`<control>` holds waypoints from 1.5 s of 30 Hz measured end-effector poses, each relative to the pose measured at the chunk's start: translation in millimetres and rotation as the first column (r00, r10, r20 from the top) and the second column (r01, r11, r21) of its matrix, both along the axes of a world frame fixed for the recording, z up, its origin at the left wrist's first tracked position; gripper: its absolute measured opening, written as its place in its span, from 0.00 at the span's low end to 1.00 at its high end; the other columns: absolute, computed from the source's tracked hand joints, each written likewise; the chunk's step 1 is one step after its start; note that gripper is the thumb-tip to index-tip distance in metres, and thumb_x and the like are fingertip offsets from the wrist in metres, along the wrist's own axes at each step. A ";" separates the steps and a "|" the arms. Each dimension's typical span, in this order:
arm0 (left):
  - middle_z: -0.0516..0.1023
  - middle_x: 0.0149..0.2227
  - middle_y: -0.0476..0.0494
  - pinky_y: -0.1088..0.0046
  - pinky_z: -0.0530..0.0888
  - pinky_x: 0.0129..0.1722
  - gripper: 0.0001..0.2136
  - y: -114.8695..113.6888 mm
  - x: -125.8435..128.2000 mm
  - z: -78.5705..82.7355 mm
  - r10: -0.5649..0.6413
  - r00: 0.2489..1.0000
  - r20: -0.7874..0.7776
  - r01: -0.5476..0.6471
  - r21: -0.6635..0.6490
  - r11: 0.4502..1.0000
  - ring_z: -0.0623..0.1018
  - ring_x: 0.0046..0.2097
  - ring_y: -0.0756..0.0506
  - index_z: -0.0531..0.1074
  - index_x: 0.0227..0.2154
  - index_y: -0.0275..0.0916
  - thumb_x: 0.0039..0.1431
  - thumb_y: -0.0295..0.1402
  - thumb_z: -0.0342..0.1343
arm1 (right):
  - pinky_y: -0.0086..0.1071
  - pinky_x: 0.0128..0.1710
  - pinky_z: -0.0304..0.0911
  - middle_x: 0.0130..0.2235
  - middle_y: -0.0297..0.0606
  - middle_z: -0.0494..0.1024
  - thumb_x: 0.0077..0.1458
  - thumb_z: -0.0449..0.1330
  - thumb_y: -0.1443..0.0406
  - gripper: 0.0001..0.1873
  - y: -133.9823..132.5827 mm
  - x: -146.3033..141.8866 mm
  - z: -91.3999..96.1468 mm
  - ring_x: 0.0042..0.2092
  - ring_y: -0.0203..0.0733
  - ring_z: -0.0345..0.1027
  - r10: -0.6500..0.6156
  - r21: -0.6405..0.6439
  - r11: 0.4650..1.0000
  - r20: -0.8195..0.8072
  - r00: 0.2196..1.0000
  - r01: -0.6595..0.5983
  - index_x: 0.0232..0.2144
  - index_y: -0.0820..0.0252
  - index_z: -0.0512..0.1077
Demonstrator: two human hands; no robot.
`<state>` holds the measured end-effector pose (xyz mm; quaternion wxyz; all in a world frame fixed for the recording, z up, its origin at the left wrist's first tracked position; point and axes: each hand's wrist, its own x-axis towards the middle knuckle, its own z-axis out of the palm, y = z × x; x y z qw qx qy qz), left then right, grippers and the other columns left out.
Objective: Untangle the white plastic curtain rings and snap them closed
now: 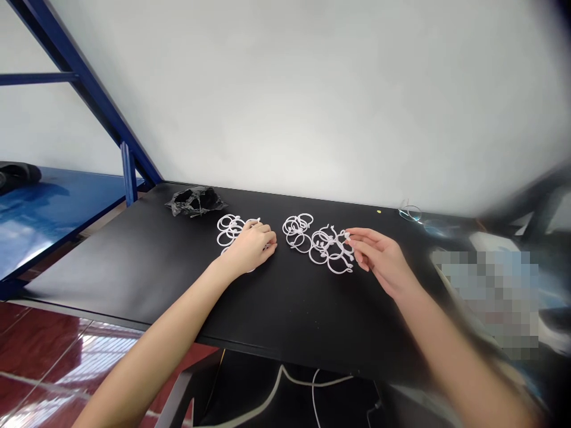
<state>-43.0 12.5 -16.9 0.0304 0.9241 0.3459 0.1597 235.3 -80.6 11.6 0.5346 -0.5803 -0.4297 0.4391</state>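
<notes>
Where a pale wall rose behind everything, a black table met it along the far edge, and a blue metal frame stood past the surface's left end. Both forearms reached in over the near edge. The left hand lay palm down, left of the surface's middle, fingers bent over rings; its fingertips were partly hidden, so I could not tell whether they gripped any. Farther toward the right end, the right hand had thumb and forefinger pinched together on a ring.

A tangled run of white rings stretched from mid-surface to that hand. By the far left corner sat a crumpled black bag, and a smaller group of rings lay partly under the left hand. The handling looked partway through: a gap parted the two lots, yet within each many rings overlapped, not separated singly. Toward the far right corner rested clear glasses; smallest, a yellow speck lay near the far edge.
</notes>
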 end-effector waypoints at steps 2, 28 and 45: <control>0.73 0.28 0.48 0.57 0.65 0.54 0.11 0.5 -1.4 0.9 0.001 1.000 0.012 -0.001 0.002 1.000 0.72 0.32 0.47 0.69 0.23 0.37 0.62 0.29 0.50 | 0.24 0.17 0.53 0.28 0.33 0.72 0.42 0.71 0.61 0.18 0.1 1.2 1.5 0.23 0.28 0.57 0.004 -0.012 1.000 -0.061 0.998 -0.004 0.38 0.59 0.78; 0.64 0.17 0.55 0.77 0.61 0.23 0.11 -38.0 82.4 20.0 -0.029 0.877 0.480 0.297 -0.494 0.817 0.63 0.21 0.54 0.73 0.28 0.36 0.62 0.38 0.54 | 0.27 0.23 0.65 0.31 0.35 0.76 0.46 0.70 0.57 0.17 -3.4 -8.0 -1.4 0.30 0.37 0.71 0.105 0.106 0.990 -0.147 0.984 -0.090 0.37 0.57 0.76; 0.77 0.29 0.45 0.68 0.76 0.41 0.19 -45.1 77.2 18.6 0.410 0.630 0.659 0.587 -0.750 0.304 0.79 0.31 0.48 0.70 0.24 0.33 0.57 0.47 0.59 | 0.29 0.26 0.70 0.29 0.36 0.79 0.42 0.72 0.58 0.17 -2.1 -12.1 -6.2 0.29 0.39 0.75 0.040 0.096 0.995 -0.153 0.988 -0.025 0.34 0.59 0.76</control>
